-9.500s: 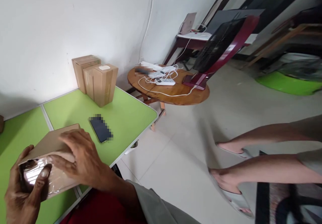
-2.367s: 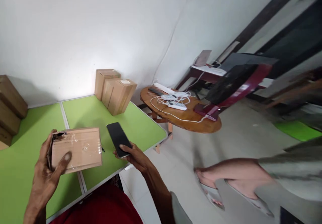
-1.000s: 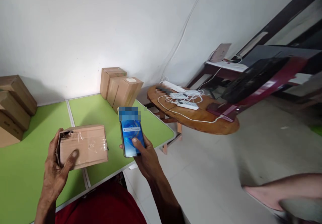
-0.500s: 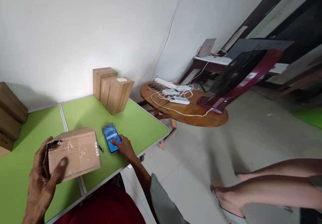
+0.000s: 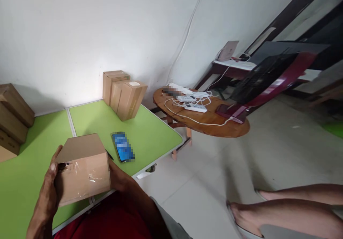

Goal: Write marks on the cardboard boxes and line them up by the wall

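Most of the right hand (image 5: 118, 178) is hidden behind the cardboard box (image 5: 83, 169); only its wrist side is seen at the lower middle of the frame, so it cannot be told how far its fingers are bent, though the hand is pressed against the right side of the box. The phone (image 5: 123, 151) has its screen blurred into blue squares, so nothing on it can be read. A dark thin thing is peeking out between the box and the phone, too small to be made out. The stack of boxes (image 5: 12, 119) at the left edge is cut off by the frame; the bare legs of another person (image 5: 289, 210) are cut off at the lower right.

The cardboard box is held up in the lower left of the frame, just over the near edge of the green table (image 5: 150, 131); clear tape is seen on its front, and a torn dark spot is seen at its top left corner. The left hand (image 5: 49, 192) is wrapped around the left side of the box, with the thumb laid on the torn corner; the box is gripped between both hands. The phone is lying flat on the table just to the right of the box, touched by no hand. Two brown boxes (image 5: 124, 92) are standing at the far side of the table by the wall.
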Action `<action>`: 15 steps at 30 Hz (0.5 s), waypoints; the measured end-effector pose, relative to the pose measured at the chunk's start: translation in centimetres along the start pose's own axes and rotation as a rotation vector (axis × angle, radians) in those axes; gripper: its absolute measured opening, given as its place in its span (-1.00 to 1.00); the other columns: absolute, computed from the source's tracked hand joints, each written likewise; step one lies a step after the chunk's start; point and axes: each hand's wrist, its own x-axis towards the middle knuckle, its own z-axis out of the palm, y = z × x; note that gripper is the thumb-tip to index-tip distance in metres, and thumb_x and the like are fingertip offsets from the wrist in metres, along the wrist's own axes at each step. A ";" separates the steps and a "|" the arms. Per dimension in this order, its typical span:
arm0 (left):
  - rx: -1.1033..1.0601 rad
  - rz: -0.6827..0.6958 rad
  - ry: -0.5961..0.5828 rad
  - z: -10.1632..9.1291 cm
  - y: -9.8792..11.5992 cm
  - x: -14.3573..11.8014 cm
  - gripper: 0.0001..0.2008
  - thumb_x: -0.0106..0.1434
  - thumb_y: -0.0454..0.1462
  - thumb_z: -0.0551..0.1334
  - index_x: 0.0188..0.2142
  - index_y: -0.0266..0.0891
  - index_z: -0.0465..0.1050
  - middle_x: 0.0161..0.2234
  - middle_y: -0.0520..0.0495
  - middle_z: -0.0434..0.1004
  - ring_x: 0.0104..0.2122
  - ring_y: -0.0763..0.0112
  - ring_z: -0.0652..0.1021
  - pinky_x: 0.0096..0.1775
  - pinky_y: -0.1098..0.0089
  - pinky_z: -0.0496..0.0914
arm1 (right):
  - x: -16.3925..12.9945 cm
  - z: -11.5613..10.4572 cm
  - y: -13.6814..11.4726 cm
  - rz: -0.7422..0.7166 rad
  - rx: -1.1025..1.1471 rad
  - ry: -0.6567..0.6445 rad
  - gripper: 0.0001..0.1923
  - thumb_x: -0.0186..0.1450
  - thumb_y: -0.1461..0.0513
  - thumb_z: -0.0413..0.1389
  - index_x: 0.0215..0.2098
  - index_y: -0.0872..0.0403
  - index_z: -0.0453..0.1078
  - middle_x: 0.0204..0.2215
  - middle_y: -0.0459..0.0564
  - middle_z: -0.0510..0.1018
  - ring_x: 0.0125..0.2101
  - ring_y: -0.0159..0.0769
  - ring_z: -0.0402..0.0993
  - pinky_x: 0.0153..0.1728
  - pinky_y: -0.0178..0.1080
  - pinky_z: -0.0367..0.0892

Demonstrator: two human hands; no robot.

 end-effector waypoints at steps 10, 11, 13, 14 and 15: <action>0.139 0.089 -0.010 -1.1 2.6 -0.1 -0.15 0.21 0.22 0.51 0.46 0.21 0.54 0.58 -0.03 0.40 0.58 -0.35 0.32 0.55 -0.32 0.19 | 2.6 -0.7 -5.5 0.016 0.429 -0.053 0.06 -0.08 -0.63 0.36 -0.04 0.00 0.64 -0.14 0.16 0.81 0.04 0.20 0.78 0.06 0.13 0.71; 0.219 0.167 -0.035 -0.1 3.1 0.3 -0.21 0.27 0.20 0.49 0.46 0.26 0.54 0.58 -0.02 0.40 0.58 -0.31 0.32 0.56 -0.35 0.15 | 2.0 -1.7 -6.7 -0.067 0.404 -0.006 0.01 -0.08 -0.56 0.44 -0.03 -0.01 0.63 -0.12 0.13 0.81 0.03 0.19 0.78 0.08 0.12 0.71; 0.317 0.328 -0.101 2.8 4.1 1.1 -0.30 0.40 0.19 0.41 0.48 0.30 0.49 0.59 -0.03 0.38 0.59 -0.22 0.32 0.56 -0.38 0.14 | 0.3 -3.7 -8.7 -0.254 0.306 0.102 -0.13 0.03 -0.40 0.55 0.05 -0.03 0.63 -0.03 0.10 0.81 0.05 0.14 0.78 0.11 0.09 0.69; 0.330 0.389 -0.151 4.6 4.5 1.7 -0.32 0.45 0.19 0.37 0.51 0.30 0.46 0.59 -0.05 0.36 0.59 -0.19 0.31 0.55 -0.37 0.17 | -0.7 -4.6 -9.4 -0.332 0.237 0.157 -0.17 0.08 -0.32 0.57 0.09 -0.03 0.62 0.01 0.10 0.80 0.06 0.13 0.77 0.12 0.07 0.68; 0.322 0.435 -0.222 6.6 4.9 2.4 -0.32 0.49 0.19 0.33 0.53 0.28 0.42 0.61 -0.07 0.33 0.61 -0.16 0.29 0.54 -0.35 0.21 | -1.7 -5.5 -9.8 -0.395 0.169 0.222 -0.20 0.12 -0.27 0.57 0.13 -0.03 0.60 0.05 0.10 0.80 0.07 0.12 0.76 0.12 0.06 0.68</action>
